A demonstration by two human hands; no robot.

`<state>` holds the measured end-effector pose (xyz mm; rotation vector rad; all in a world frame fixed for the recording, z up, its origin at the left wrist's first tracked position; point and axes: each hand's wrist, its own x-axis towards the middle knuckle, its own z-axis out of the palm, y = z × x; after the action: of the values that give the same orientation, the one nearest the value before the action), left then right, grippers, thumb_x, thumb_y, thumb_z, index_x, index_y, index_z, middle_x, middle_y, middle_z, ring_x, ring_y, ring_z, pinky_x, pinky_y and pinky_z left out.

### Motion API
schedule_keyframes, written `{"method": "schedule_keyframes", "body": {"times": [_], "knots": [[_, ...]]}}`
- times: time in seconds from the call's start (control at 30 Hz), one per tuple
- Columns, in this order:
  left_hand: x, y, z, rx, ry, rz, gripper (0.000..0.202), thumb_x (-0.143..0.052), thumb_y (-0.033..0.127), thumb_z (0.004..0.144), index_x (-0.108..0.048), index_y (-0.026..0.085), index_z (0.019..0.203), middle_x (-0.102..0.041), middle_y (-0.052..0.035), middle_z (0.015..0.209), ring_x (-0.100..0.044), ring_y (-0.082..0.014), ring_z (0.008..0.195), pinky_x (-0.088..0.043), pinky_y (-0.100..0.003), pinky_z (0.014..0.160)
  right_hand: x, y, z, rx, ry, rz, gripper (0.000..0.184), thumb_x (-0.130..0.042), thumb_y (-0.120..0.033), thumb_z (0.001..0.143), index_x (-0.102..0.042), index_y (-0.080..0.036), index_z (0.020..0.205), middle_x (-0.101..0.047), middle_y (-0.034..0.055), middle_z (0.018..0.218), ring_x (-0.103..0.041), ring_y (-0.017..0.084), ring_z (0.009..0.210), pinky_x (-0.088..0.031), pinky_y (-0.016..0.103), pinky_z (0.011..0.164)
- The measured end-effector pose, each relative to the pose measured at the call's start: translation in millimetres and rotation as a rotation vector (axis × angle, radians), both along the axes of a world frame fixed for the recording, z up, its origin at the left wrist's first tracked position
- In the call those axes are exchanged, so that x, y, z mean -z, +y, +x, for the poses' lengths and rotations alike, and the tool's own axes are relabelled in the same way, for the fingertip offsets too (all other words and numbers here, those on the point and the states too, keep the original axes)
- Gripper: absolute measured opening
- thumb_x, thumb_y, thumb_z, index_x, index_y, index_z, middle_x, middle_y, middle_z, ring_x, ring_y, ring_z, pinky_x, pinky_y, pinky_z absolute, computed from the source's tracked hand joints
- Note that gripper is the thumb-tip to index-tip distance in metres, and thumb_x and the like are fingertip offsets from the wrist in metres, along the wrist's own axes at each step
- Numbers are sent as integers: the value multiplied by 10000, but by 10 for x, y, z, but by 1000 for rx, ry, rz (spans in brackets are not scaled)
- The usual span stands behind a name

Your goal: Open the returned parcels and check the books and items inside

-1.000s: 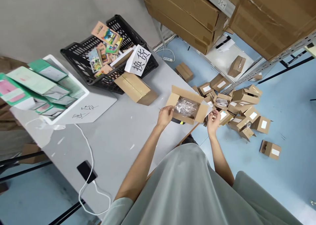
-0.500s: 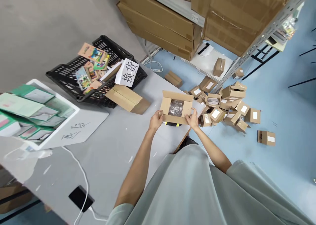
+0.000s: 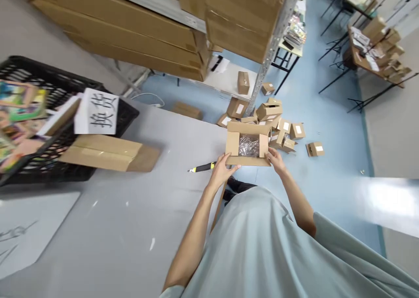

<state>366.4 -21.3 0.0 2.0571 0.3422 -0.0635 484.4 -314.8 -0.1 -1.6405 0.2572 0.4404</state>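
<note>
Left hand [image 3: 221,171] and right hand [image 3: 276,159], in the head view, pinch the near corners of an open box [image 3: 248,161] held between them, clear wrap [image 3: 248,146] inside. Just left of the left hand, a cutter [image 3: 204,167] lies on the bench [image 3: 183,145]. The step looks like steadying the box; any next move calls for keeping it level, since its flaps [image 3: 249,127] stand open.

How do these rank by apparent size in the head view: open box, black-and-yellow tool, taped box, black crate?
1. black crate, cut off by frame
2. taped box
3. open box
4. black-and-yellow tool
</note>
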Motion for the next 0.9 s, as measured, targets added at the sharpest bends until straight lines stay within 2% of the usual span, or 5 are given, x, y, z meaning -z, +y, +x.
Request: {"method": "schedule_keyframes", "body": {"times": [0.2,0.33,0.43,0.63,0.9], "knots": [[136,-540,118,140,17,-72,758,-870,683,918,-734,245,1522,-649,-165,1642,-613,-399,1580,-504,-529,1346,-318,-864,-289,-1,138,44,783,-987,-764,709,-845,-313,1333,-769,97,1577,-688,423,1498,-580,566,1227],[219,-698,224,104,43,-115,753,-877,669,911,-728,251,1520,-656,-166,1608,-667,-385,1510,-607,-515,1239,-315,-991,-194,-131,84,125,848,-1017,-690,737,-804,-337,1479,-682,46,1693,-613,413,1590,-513,579,1320],[250,-786,490,99,49,-102,770,-873,679,910,-720,249,1530,-644,-171,1612,-699,-375,1454,-642,-503,1185,-191,-1021,46,-86,23,169,910,-1032,-644,715,-780,-336,1533,-683,40,1690,-603,409,1602,-461,581,1373],[209,-1231,1558,166,10,39,762,-884,673,906,-708,273,1530,-653,-167,1607,-641,-393,1533,-533,-528,1308,168,-1427,781,132,-2,190,967,-993,-699,736,-751,-286,1576,-685,90,1684,-589,397,1621,-464,568,1382],[104,-2390,3302,441,31,76,839,-827,706,954,-605,280,1641,-565,-172,1725,-556,-413,1621,-481,-532,1340,431,-2589,1833,392,-48,159,995,-946,-736,785,-698,-232,1606,-695,159,1663,-629,397,1581,-514,575,1344]]}}
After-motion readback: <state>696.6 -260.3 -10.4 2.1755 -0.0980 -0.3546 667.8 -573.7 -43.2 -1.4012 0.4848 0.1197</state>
